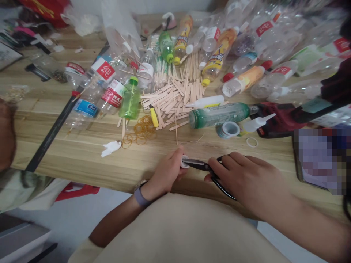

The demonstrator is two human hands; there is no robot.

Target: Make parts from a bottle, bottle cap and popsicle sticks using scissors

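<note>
In the head view, the person's pale shirt [186, 230] fills the lower edge, close against the worktop [131, 160]. Just beyond it, the left hand [167, 170], with a watch [142, 185] at its wrist, is clamped on a small white cap [187, 165] near the worktop's front edge. The right hand [246, 179] is closed around the handles of black scissors [197, 164], whose tips meet the cap's open face. The two hands are apart, with the blades between them.

A thin skewer [176, 122] points toward the left hand from the heap of sticks [161, 102]. Left of it lie rubber bands [142, 128] and a white scrap [111, 148]; a yellow knife [154, 117] rests against the sticks. To the right are a green bottle [219, 115] on its side, a tape roll [230, 130], a glue bottle [252, 125], a drill [278, 118] and a partly blurred phone [312, 166]. Plastic bottles [211, 38] crowd the back.
</note>
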